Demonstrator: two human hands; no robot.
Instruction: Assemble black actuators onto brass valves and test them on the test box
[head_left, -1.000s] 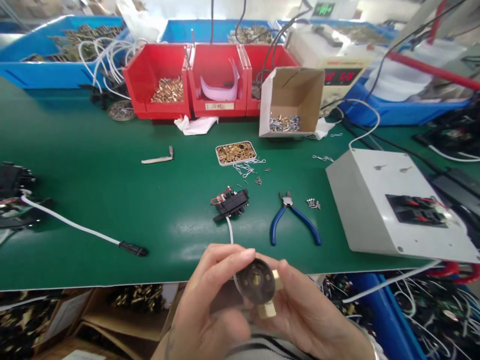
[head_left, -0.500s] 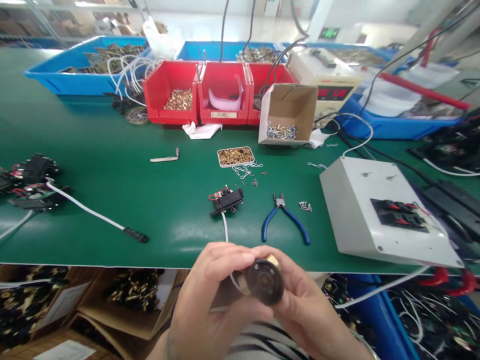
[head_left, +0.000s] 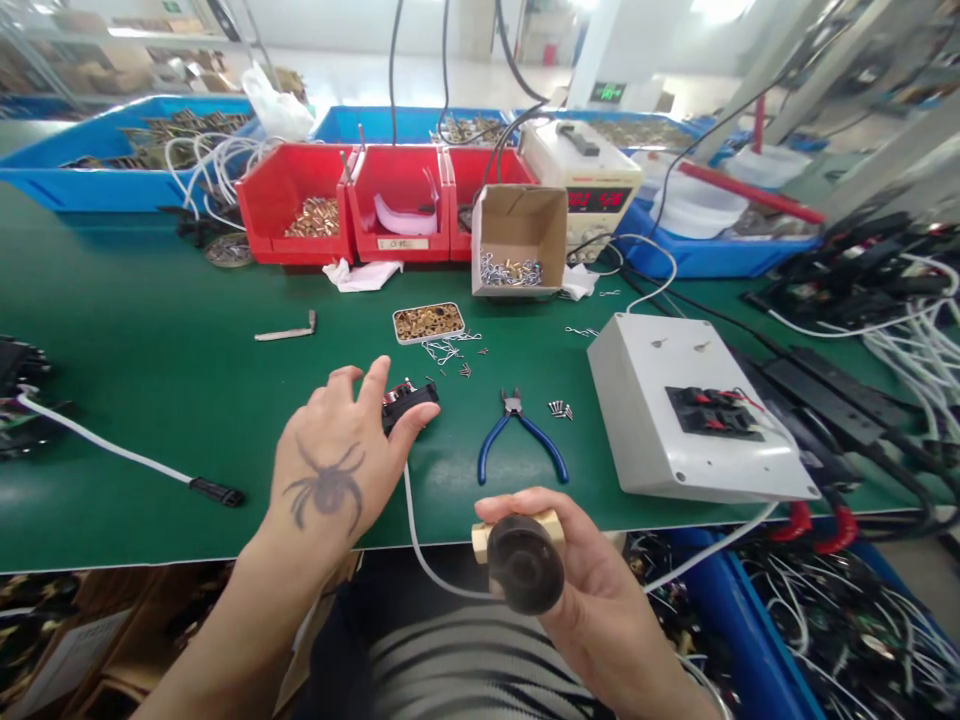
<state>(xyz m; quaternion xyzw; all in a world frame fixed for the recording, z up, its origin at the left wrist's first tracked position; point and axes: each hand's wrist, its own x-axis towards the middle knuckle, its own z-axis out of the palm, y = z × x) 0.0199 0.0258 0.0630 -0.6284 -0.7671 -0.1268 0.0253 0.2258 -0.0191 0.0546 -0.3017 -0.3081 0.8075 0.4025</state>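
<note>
Hands first: my left hand is out over the green table, fingers spread, thumb and index closing round the small black connector block w/ the red wires. Can't tell if it's properly gripped or just touched. White cable runs from that block off the table edge toward my lap.

Right hand is down below the table edge, wrapped round a black round knob-type part w/ a brass fitting sticking out behind it, thumb across the top.

Blue-handled pliers lie just right of the block, a few loose screws beside them. Little tin of brass bits is further back, then the cardboard box and red bins along the rear. Grey switch box sits on the right, well apart from both hands. Another white lead w/ black plug lies on the left.
</note>
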